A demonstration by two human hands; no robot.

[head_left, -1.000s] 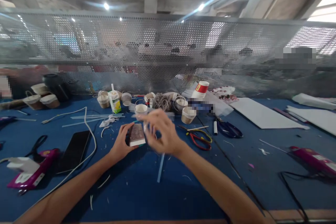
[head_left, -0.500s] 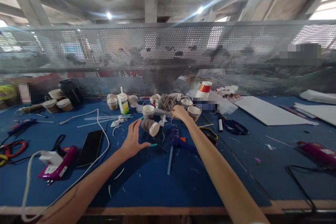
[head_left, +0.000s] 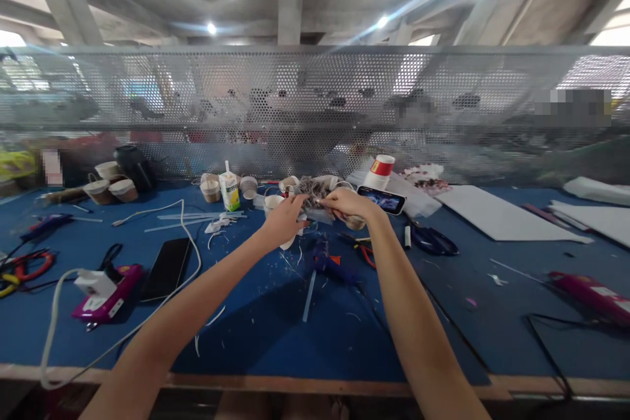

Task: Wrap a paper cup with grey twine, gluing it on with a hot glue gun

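A tangled bundle of grey cord (head_left: 311,185) lies at the back middle of the table. My right hand (head_left: 348,203) pinches the cord, fingers closed at the bundle's near side. From the left, my left hand (head_left: 285,222) reaches to the same strands, its fingertips closed on them near the right hand. Behind the left hand a small cord-wrapped cup (head_left: 272,202) stands partly covered, and another cup (head_left: 288,244) lies mostly hidden under that hand. Below the hands rests a blue glue gun (head_left: 325,261) with a clear glue stick (head_left: 310,296) sticking out.
A drink carton (head_left: 230,191) and several small cups stand along the back. At left are a black phone (head_left: 166,269), a white cable and a purple power strip (head_left: 111,292). Dark-handled scissors (head_left: 434,240), a propped phone (head_left: 382,199) and white board (head_left: 506,213) are at right.
My left hand has moved right and up from beside the lying cup to the cord, its spread fingers closing. My right hand stays at the cord. The view has shifted slightly.
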